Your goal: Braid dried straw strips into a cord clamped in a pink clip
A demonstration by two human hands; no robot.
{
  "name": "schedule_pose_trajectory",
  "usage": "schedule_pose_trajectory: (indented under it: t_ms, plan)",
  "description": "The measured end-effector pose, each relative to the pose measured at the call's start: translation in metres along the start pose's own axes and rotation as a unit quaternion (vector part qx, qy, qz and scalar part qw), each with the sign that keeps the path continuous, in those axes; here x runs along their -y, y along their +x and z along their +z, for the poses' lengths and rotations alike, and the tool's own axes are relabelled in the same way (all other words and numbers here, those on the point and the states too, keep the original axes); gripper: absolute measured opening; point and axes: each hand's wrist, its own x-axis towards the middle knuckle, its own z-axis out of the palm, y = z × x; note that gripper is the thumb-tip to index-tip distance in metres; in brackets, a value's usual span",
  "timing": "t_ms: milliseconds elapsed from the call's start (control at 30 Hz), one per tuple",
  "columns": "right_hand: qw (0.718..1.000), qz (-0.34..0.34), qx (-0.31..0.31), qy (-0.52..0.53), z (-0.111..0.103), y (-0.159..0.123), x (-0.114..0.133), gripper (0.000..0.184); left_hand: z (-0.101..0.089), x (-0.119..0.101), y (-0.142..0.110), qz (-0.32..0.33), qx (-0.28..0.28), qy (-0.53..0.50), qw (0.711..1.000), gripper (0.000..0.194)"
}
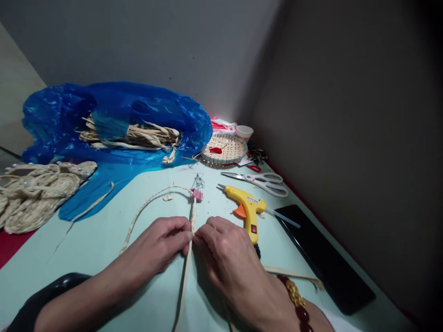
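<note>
A pale straw braid (194, 216) runs toward me from a pink binder clip (197, 195), which grips it on the table. The finished-looking part of the braid curves away from the clip to the left and passes behind my left forearm. My left hand (162, 242) pinches the braid from the left with thumb and forefinger. Opposite it, my right hand (226, 251) is closed at the same spot, its fingertips partly hidden. One loose strand (186, 276) hangs straight down between the hands. Another straw strand (294, 273) sticks out to the right, beyond my right wrist.
A blue plastic bag (117, 99) holding a straw bundle (138, 136) lies at the back left. Woven straw pieces (44, 193) are at left. Right of my hands lie a yellow glue gun (247, 205), scissors (263, 180) and a black phone-like slab (325, 258). Behind sits a woven basket (226, 147).
</note>
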Motion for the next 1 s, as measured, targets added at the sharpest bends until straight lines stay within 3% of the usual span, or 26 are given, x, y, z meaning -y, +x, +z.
schedule_pose_trajectory:
  t_ms: [167, 300, 467, 633, 800, 1000]
  plan:
    - [0.999, 0.022, 0.009, 0.027, -0.003, 0.003, 0.001, 0.017, 0.004, 0.004, 0.003, -0.030, 0.025, -0.103, 0.994, 0.020]
    - [0.997, 0.043, 0.039, 0.055, -0.008, 0.005, 0.002, 0.017, 0.004, 0.001, -0.003, -0.017, 0.044, -0.027, 0.999, 0.015]
    - [0.997, 0.034, 0.062, 0.028, -0.008, 0.005, 0.002, 0.013, 0.003, -0.001, -0.009, 0.048, -0.014, 0.120, 0.992, 0.024]
    - [0.997, 0.014, 0.069, 0.001, -0.008, 0.005, 0.000, 0.013, 0.000, -0.003, -0.005, 0.038, -0.023, 0.109, 0.993, 0.026]
    - [0.996, 0.024, 0.081, 0.042, -0.012, 0.008, -0.003, 0.021, -0.002, -0.002, 0.001, 0.020, -0.016, 0.081, 0.996, 0.023]
    - [0.997, 0.027, 0.053, -0.038, -0.006, 0.004, 0.001, 0.015, 0.010, -0.001, -0.003, 0.000, -0.076, 0.107, 0.991, 0.022]
